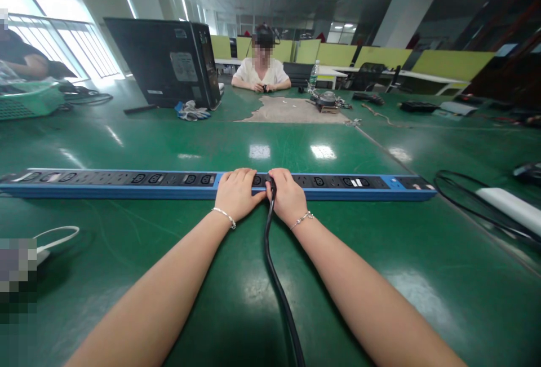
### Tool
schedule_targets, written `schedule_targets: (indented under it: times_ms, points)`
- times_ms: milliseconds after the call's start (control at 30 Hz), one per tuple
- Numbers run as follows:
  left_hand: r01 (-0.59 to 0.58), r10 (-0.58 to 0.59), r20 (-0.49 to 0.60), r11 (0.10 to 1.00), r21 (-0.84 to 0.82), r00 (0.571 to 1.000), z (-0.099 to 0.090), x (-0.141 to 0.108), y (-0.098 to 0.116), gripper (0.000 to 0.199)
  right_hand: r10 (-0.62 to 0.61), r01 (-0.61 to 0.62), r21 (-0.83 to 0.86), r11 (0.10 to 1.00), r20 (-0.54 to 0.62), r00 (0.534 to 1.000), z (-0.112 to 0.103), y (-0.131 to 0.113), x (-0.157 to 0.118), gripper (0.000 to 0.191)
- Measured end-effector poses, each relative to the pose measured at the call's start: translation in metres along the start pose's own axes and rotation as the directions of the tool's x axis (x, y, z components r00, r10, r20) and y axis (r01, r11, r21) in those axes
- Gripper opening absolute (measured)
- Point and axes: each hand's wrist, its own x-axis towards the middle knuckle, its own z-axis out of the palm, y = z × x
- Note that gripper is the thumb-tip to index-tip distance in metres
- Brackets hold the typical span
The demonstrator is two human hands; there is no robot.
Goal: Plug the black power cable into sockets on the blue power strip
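Observation:
A long blue power strip (177, 192) with a black row of sockets lies across the green table in front of me. My left hand (237, 189) is laid over its middle, fingers bent across the top and thumb pointing right, holding the strip. Just beside it, my right hand (287, 193) is closed around a black plug (271, 182) at the strip's sockets. Fingers hide part of the plug, so how deep it sits I cannot tell. From the plug a black cable (273, 265) runs down between my forearms towards me.
A black computer tower (164, 62) and gloves (192, 110) stand at the back left, near a green basket (29, 99). Opposite sits a person in a white top (262, 71). A water bottle (313, 75) is behind. Black cables and a white bar (513, 209) lie right.

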Motion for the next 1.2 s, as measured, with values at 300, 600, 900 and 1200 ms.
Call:
schedule_targets:
  times_ms: [300, 600, 900, 1200]
  points:
    - [-0.003, 0.003, -0.004, 1.000, -0.010, 1.000, 0.000, 0.000, -0.001, 0.053, -0.063, 0.064, 0.063, 0.996, -0.019, 0.998, 0.002, 0.007, 0.004, 0.031]
    - [0.007, -0.007, 0.004, 1.000, -0.012, 1.000, 0.000, 0.000, -0.001, 0.057, 0.147, -0.076, 0.269, 0.960, -0.255, 0.956, -0.030, 0.032, 0.019, 0.031]
    - [0.003, -0.002, 0.005, 1.000, -0.028, 1.000, 0.001, -0.001, -0.003, 0.058, 0.299, -0.281, 0.231, 0.932, -0.049, 0.953, -0.079, 0.138, -0.025, 0.036]
    - [0.008, -0.008, 0.018, 1.000, -0.018, 1.000, 0.001, 0.000, -0.002, 0.059, 0.227, -0.220, 0.138, 0.966, -0.032, 0.973, -0.079, 0.138, -0.030, 0.039]
